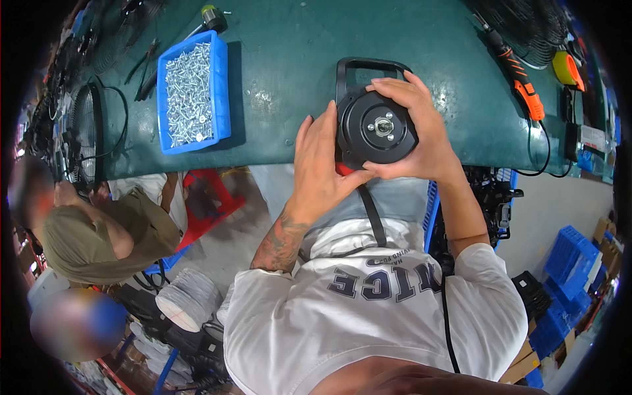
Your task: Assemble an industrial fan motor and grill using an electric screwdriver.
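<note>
both hands gripped black round motor housing (376,128) at worktop (276,99) near edge: left hand (321,161) cupped its left side, right hand (415,135) wrapped over right. i judged assembly early; blue screw bin (191,92) and orange driver (521,82) lay untouched.

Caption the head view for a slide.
Both hands, left hand and right hand, grip a round black motor housing at the green workbench edge.

Both hands (368,141) grip round black motor housing (376,128) at green table (289,79) edge.
</note>
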`<move>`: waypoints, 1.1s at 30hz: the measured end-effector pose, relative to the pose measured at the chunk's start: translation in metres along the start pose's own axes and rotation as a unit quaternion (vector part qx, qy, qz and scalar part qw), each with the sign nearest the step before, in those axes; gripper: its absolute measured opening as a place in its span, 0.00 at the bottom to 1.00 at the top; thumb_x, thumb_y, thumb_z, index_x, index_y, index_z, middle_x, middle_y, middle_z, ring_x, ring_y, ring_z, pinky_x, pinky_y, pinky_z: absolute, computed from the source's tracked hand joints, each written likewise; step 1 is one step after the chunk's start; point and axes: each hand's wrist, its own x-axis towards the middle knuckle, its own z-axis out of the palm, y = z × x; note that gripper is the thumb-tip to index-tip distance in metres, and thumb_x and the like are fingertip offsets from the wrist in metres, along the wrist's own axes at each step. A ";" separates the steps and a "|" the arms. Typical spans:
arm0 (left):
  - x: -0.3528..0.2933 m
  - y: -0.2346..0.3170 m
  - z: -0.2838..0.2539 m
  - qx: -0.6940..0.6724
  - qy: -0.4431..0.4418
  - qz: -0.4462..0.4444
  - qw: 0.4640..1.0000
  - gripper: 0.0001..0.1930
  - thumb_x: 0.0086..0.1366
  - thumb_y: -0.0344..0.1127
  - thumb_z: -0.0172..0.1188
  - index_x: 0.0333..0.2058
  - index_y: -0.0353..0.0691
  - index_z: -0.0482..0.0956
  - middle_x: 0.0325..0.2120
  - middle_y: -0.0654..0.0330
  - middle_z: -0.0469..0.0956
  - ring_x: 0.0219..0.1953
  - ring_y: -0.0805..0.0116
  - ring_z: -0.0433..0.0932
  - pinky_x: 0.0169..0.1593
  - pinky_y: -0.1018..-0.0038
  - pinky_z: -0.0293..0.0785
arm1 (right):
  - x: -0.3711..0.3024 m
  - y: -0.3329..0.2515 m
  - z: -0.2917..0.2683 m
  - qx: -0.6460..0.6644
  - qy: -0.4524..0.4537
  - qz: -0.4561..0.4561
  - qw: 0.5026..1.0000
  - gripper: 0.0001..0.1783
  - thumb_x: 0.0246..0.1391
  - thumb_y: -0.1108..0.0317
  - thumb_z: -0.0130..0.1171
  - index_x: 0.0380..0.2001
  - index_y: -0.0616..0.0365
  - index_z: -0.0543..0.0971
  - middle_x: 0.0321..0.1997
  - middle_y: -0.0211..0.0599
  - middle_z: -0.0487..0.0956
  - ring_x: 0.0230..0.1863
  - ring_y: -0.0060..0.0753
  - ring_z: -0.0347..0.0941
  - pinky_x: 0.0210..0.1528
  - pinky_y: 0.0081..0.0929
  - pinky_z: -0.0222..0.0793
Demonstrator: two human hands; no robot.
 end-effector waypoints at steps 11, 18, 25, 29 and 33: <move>0.000 -0.001 0.004 0.012 0.024 0.013 1.000 0.60 0.45 0.55 0.77 0.68 0.28 0.54 0.55 0.46 0.74 0.58 0.49 0.74 0.65 0.45 0.58 | 0.004 0.007 -0.002 0.022 -0.016 -0.023 0.999 0.50 0.24 0.55 0.81 0.57 0.57 0.73 0.55 0.40 0.79 0.61 0.45 0.74 0.72 0.55 0.51; -0.001 -0.001 0.007 0.023 0.034 0.018 0.999 0.59 0.45 0.55 0.77 0.67 0.25 0.56 0.54 0.44 0.74 0.58 0.49 0.74 0.65 0.45 0.58 | -0.001 0.005 0.002 0.006 -0.009 -0.018 1.000 0.52 0.25 0.54 0.81 0.59 0.56 0.72 0.57 0.41 0.77 0.63 0.45 0.71 0.72 0.56 0.51; -0.003 -0.002 0.008 0.042 0.039 0.023 0.998 0.60 0.44 0.55 0.78 0.67 0.23 0.56 0.53 0.44 0.75 0.57 0.49 0.75 0.65 0.46 0.59 | -0.003 0.003 0.003 -0.012 -0.002 -0.026 1.000 0.54 0.25 0.51 0.82 0.60 0.57 0.71 0.58 0.43 0.76 0.63 0.47 0.71 0.70 0.55 0.54; -0.001 -0.004 0.008 0.053 0.045 0.034 0.997 0.60 0.44 0.54 0.78 0.66 0.22 0.56 0.53 0.43 0.74 0.57 0.48 0.74 0.66 0.46 0.58 | -0.001 0.003 0.003 -0.010 0.001 -0.023 1.000 0.53 0.26 0.51 0.82 0.59 0.57 0.71 0.58 0.43 0.76 0.63 0.47 0.71 0.69 0.55 0.55; 0.007 0.004 0.006 0.044 0.022 0.022 0.999 0.59 0.45 0.53 0.78 0.65 0.21 0.56 0.55 0.40 0.73 0.57 0.45 0.73 0.66 0.45 0.57 | -0.001 0.006 -0.006 -0.023 0.003 -0.038 0.999 0.53 0.30 0.48 0.80 0.61 0.58 0.70 0.58 0.45 0.76 0.62 0.49 0.71 0.69 0.55 0.55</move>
